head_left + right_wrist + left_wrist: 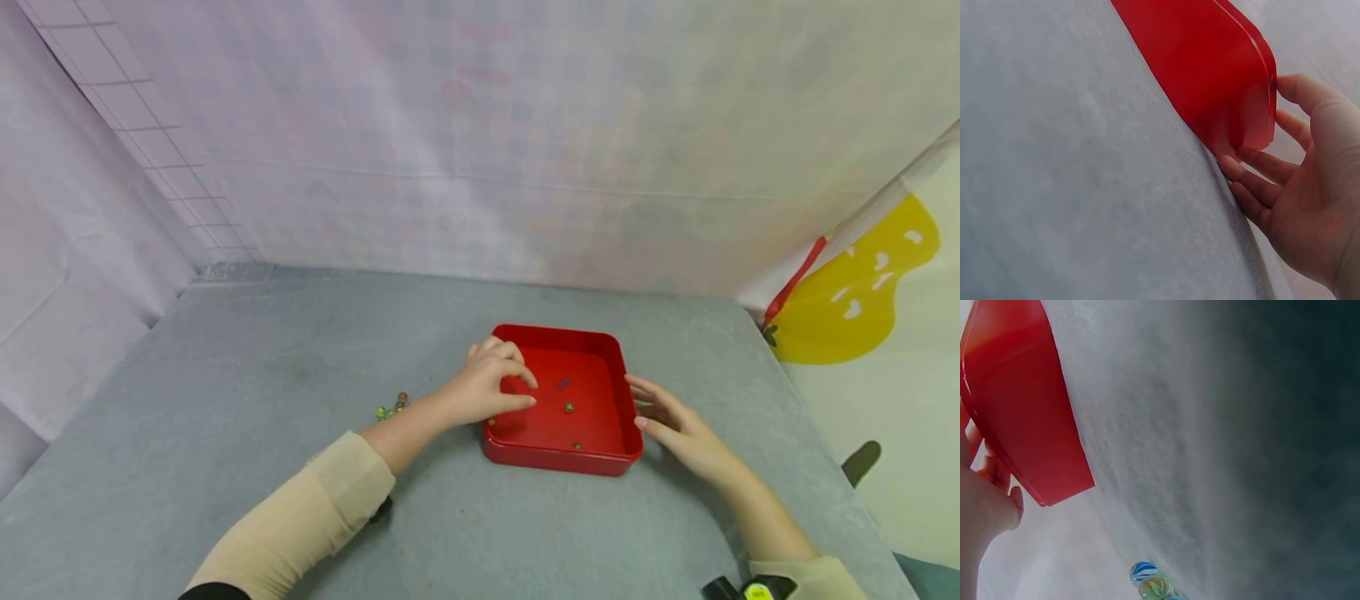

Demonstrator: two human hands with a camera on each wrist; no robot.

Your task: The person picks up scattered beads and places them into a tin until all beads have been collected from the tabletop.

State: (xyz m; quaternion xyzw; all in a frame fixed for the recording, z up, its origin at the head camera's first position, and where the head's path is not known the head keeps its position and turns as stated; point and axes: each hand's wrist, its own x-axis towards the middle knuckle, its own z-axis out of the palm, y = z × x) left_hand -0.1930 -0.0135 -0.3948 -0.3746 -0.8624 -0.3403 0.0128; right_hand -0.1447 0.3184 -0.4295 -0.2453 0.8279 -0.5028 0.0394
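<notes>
A square red tray [573, 460] with upright walls sits on the grey tabletop. Several small glass marbles [569, 407] lie spread over its floor. Above the tray's left side is my left hand [489, 383], its thumb and fingers apart and bent, with no object visible between them. My right hand [686, 429] touches the tray's right wall with spread fingertips; the right wrist view shows these fingers [1266, 164] against the red corner. Left of the tray, partly behind my left forearm, more marbles [402, 397] are grouped, among them a blue-and-white swirled marble [1144, 571].
The grey cloth-covered table [300, 333] extends around the tray. Pale patterned curtains [450, 167] hang behind it and at the left. A yellow decoration [847, 317] is on the right, past the table's edge.
</notes>
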